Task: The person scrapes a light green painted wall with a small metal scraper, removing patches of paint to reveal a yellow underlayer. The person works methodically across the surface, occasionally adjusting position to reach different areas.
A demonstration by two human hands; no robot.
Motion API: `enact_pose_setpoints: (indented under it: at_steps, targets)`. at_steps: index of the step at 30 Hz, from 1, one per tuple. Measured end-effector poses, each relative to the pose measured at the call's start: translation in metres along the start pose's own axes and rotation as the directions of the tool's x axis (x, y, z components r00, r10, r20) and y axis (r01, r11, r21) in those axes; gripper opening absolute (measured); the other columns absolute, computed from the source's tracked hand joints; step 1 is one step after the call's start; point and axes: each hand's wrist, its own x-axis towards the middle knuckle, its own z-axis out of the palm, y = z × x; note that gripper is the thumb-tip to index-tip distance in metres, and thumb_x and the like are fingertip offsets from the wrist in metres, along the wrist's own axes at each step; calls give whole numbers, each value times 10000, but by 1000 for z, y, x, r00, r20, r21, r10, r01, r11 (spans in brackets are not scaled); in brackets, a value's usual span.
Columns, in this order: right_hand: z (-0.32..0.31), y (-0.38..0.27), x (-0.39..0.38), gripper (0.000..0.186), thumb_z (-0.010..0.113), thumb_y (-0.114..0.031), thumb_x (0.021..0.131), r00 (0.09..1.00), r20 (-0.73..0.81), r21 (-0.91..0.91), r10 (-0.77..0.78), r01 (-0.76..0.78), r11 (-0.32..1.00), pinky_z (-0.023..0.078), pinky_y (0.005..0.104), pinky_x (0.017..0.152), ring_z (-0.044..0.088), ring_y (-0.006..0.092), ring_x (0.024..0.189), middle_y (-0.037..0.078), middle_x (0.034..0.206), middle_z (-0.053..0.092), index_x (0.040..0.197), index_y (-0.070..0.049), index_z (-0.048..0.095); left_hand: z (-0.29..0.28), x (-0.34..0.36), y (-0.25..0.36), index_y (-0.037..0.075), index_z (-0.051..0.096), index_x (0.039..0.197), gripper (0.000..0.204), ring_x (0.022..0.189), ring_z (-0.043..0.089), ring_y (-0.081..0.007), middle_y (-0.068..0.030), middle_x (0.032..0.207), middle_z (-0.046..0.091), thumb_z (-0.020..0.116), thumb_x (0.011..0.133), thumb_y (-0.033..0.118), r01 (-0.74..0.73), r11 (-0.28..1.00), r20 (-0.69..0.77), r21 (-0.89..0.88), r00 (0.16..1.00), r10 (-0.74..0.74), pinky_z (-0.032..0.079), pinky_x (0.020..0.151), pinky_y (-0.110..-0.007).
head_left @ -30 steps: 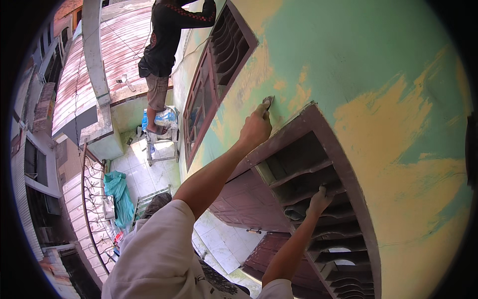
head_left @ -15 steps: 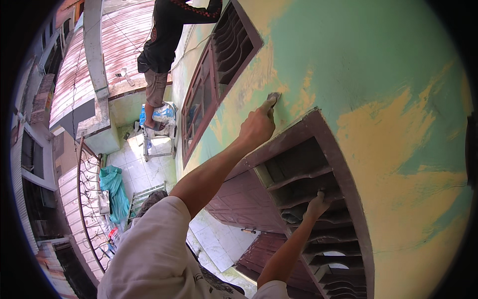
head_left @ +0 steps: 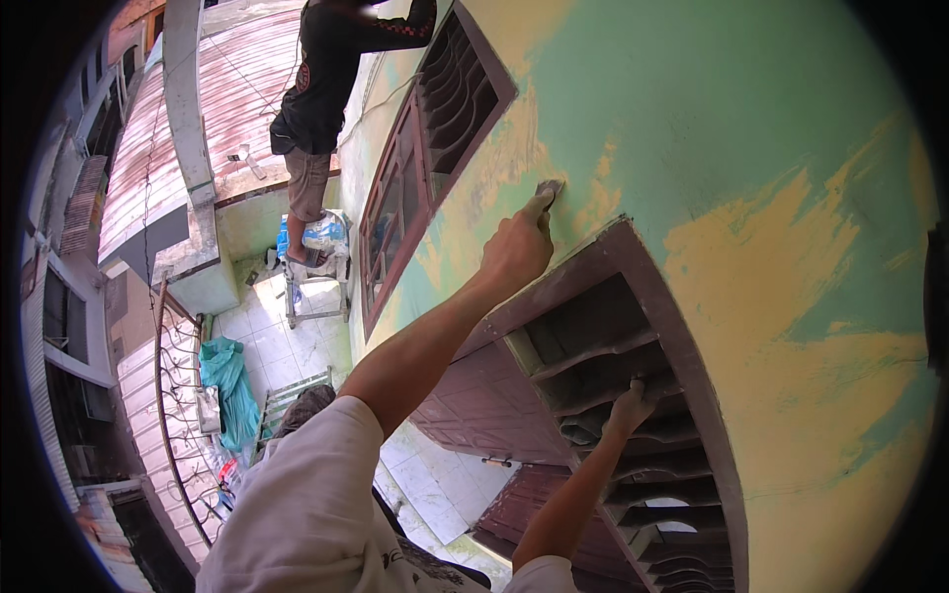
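Observation:
My left hand [head_left: 520,247] is raised on an outstretched arm and closed around a scraper [head_left: 550,188]. The scraper's blade is against the painted wall [head_left: 732,119], where green paint is broken by rough yellowish patches. Lower and to the right, my right hand [head_left: 631,405] grips a wavy wooden slat [head_left: 603,393] of the vent above the door. Its fingertips are partly hidden behind the slat. The brown vent frame [head_left: 682,356] stands between my right hand and the patchy wall.
Another person [head_left: 321,89] in a dark top stands on a splattered work stand [head_left: 318,267] beside a brown window [head_left: 400,217]. Below are a brown door [head_left: 479,395], a white tiled floor [head_left: 282,336], a teal sheet [head_left: 229,390] and a metal railing [head_left: 163,415].
My left hand and the scraper have shifted slightly to the right along the wall. My right hand keeps its hold on the slat. The other person has barely moved.

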Motion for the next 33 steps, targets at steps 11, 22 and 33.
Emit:
enact_pose_setpoints:
  at_steps: [11, 22, 33]
  targets:
    - [2, 2, 5, 556, 608, -49, 972, 991, 123, 31, 43, -47, 998, 452, 445, 1161, 627, 357, 1323, 255, 1461, 641, 1483, 151, 513, -20, 22, 38, 132, 548, 1578, 485, 1214, 699, -508, -321, 1301, 721, 479, 1107, 220, 196, 979, 27, -53, 981, -194, 550, 1019, -578]
    - [-7, 16, 12, 614, 605, -33, 984, 991, 137, -49, 1, 5, 999, 436, 458, 1201, 593, 397, 1407, 293, 1542, 582, 1552, 138, 447, -27, 16, 50, 150, 549, 1590, 513, 1238, 701, -467, -289, 1329, 725, 505, 1085, 229, 240, 963, 94, -126, 969, -229, 539, 1028, -567]
    - [-1, 31, 24, 702, 566, -18, 992, 992, 107, -53, -69, 75, 996, 383, 467, 1252, 486, 412, 1512, 323, 1632, 470, 1630, 141, 318, -6, 25, 6, 185, 541, 1613, 524, 962, 784, -391, -255, 1230, 768, 478, 1095, 230, -42, 998, -33, 51, 998, 44, 619, 779, -498]
